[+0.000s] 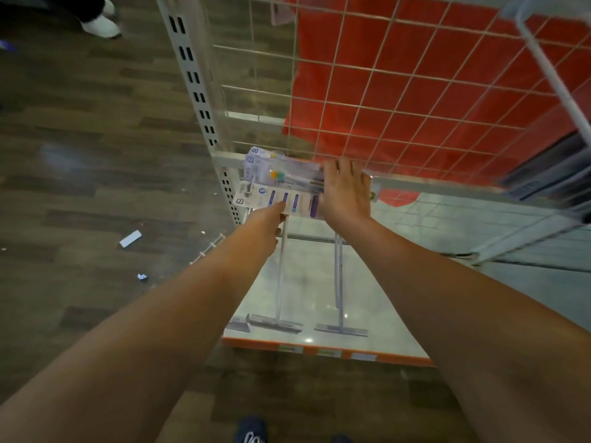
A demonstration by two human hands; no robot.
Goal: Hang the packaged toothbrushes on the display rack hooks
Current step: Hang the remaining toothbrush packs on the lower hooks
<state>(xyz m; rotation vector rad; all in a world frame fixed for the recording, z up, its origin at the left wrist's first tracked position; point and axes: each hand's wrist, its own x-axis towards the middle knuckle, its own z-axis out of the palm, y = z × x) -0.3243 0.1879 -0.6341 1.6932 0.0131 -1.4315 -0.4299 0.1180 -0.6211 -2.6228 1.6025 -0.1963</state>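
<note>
A person reaches with both bare arms toward the wire grid of a shop display rack, handling a bunch of packaged toothbrushes at the centre of the frame, level with the grid's lower edge. The right hand lies over the right end of the packs, fingers spread and bent over their top edge; whether it truly grips them cannot be told. The left hand comes from below, its fingers touching the underside of the front pack, thumb hidden.

The risk, as it looks from here, is a spill: several packs are fanned out loosely, and a slack hold while seeking the hanging holes could let one slide to the floor. Whether the packs sit on a hook yet is not visible, as the hands cover that spot. A pack pushed on crooked might also snag on the grid wires.

Two long hooks with label plates jut toward the viewer below the hands, crowding the arms' path. A slotted white upright stands at the upper left of the rack, red backing shows behind the grid, and an orange-edged base shelf lies beneath. Paper scraps litter the wooden floor at left; another person's white shoe appears at top left.
</note>
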